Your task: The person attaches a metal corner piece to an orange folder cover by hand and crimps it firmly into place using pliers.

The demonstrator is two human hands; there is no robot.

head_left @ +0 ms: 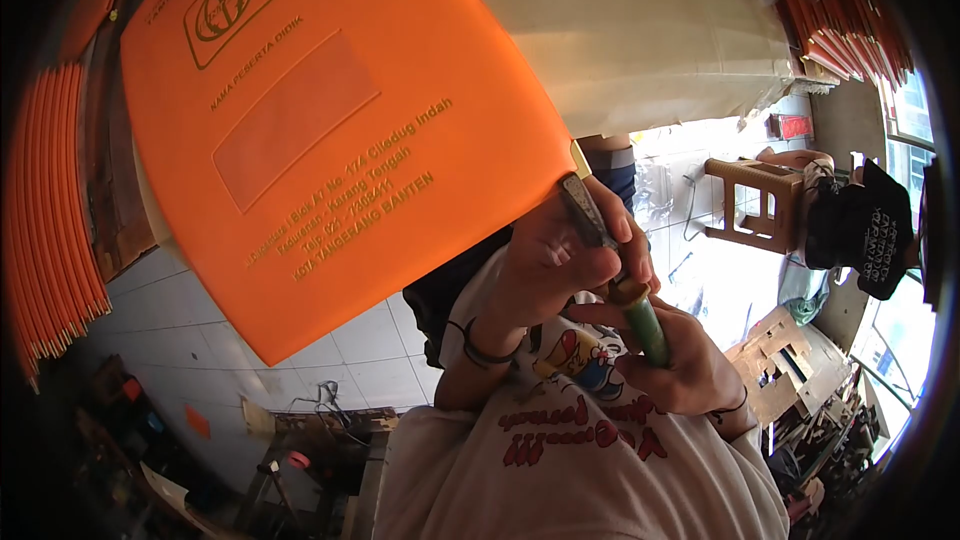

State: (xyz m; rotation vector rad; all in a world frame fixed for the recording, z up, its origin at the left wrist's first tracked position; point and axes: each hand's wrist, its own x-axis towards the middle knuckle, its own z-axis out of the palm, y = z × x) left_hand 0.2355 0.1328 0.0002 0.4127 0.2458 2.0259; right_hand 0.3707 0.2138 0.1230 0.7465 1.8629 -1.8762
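Observation:
A large orange folder cover [330, 110] with gold lettering and a rectangular window lies in front of me. At its near right corner is a small gold-coloured metal corner piece [580, 158]. My right hand [680, 350] is wrapped round the green handle of a metal tool [648, 328]. The tool's dark, flat metal end points at that corner. Beside the corner, my left hand [560, 260] has its thumb and fingers closed about the tool's metal part. Whether it also grips the cover's edge is hidden.
A tan-covered work surface [650, 40] extends beneath the cover. Stacked orange covers stand at the left [55, 220] and upper right [850, 25]. Another person [850, 220] is near a brown plastic stool [750, 205]. Scrap boards [785, 365] lie at lower right.

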